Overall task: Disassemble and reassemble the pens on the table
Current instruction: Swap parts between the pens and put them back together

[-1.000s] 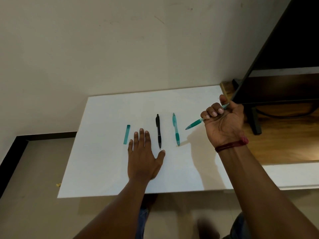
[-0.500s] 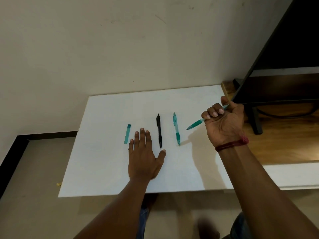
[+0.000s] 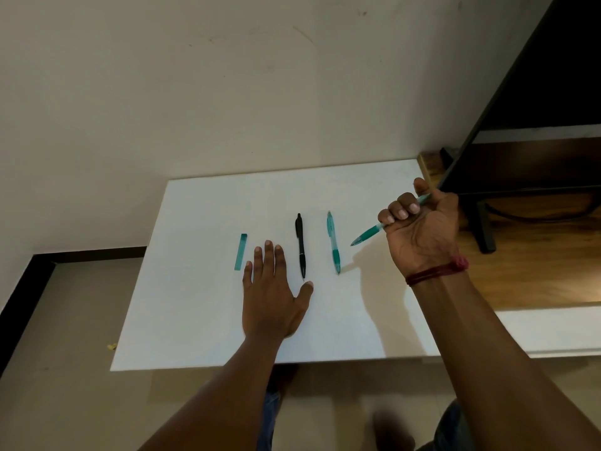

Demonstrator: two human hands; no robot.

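1. Pale wall at twelve o'clock, with a white desk (image 3: pixel 195 320) set against it and dark furniture (image 3: pixel 520 164) at two o'clock.
2. My left hand (image 3: pixel 273 301) lies flat on the desk, fingers straight and close together, holding nothing. Its thumb tip is just beside the tip of the black pen (image 3: pixel 300 245).
3. My right hand (image 3: pixel 419 229) is raised at three o'clock of the row, fingers curled tight round a green pen (image 3: pixel 369 236) whose tip points toward eight o'clock.
4. On the desk lie the black pen, a second green pen (image 3: pixel 333 242) at its three o'clock, and a short teal piece (image 3: pixel 240 252) at its nine o'clock. I cannot tell what the piece belongs to.
5. The held pen looks whole, so I judge that I am about to start taking it apart.
6. Next, my left hand must come up and pinch the grip end. My right hand needs to change from a fist to a fingertip hold so the barrel can be twisted.
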